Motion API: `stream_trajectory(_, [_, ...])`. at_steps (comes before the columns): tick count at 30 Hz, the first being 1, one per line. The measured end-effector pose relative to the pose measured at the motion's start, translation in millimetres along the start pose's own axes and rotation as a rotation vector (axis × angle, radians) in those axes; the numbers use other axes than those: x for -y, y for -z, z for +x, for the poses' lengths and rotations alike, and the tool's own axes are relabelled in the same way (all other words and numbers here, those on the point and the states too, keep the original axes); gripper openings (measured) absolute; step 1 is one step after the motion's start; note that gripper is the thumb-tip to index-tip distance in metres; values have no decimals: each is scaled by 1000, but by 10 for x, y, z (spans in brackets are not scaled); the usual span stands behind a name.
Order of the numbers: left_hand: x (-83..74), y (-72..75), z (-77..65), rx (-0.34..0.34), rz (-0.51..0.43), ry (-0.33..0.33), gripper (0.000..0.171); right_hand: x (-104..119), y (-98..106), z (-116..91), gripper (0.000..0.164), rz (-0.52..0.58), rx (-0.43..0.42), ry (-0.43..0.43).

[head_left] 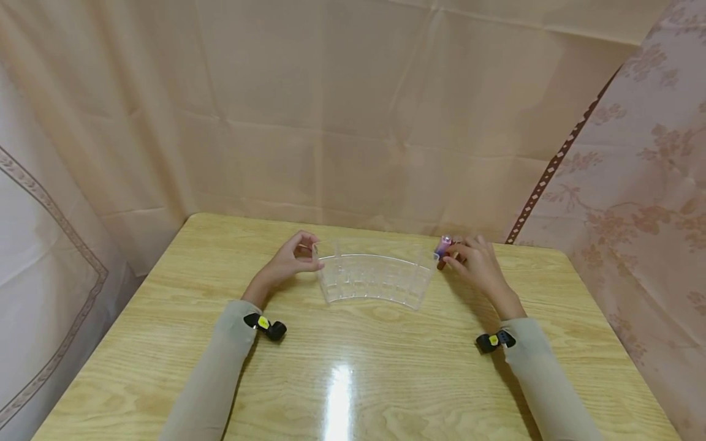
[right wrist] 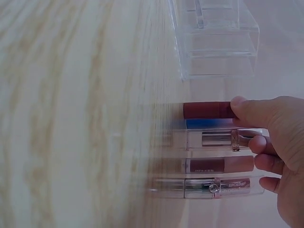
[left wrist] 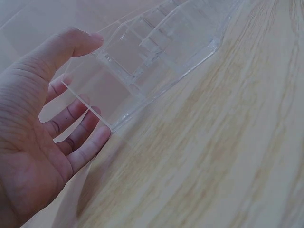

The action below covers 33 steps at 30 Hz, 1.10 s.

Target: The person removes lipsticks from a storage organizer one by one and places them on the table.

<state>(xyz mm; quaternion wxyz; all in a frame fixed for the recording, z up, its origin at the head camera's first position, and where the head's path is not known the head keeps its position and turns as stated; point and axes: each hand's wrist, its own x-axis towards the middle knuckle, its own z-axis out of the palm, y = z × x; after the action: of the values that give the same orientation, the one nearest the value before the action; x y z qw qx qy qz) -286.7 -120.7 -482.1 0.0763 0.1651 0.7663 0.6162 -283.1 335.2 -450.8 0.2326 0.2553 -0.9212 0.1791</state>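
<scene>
A clear plastic tiered organizer [head_left: 375,300] with a curved front and several small compartments stands on the table. My left hand [head_left: 289,257] holds its left end, the thumb [left wrist: 78,43] over the upper edge and the other fingers along the side panel. Just off the organizer's right end, my right hand [head_left: 480,266] pinches a dark red lipstick tube [right wrist: 204,110] near its top, thumb on the near side. Beside that tube stand several other upright lipstick tubes [right wrist: 221,165], partly behind the fingers. A pink-and-blue tube [head_left: 443,246] shows past the fingertips in the head view.
The wooden table [head_left: 298,380] carries a bright glare streak near the front. A beige curtain [head_left: 358,122] hangs behind the back edge, with a floral cloth [head_left: 645,184] at the right and a pale cloth [head_left: 44,257] at the left.
</scene>
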Motion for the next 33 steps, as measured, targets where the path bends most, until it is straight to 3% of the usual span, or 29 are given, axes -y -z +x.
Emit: stream_trajectory(33, [-21, 4, -20, 2, 21, 7, 60, 12, 36, -16, 20, -46, 43, -32])
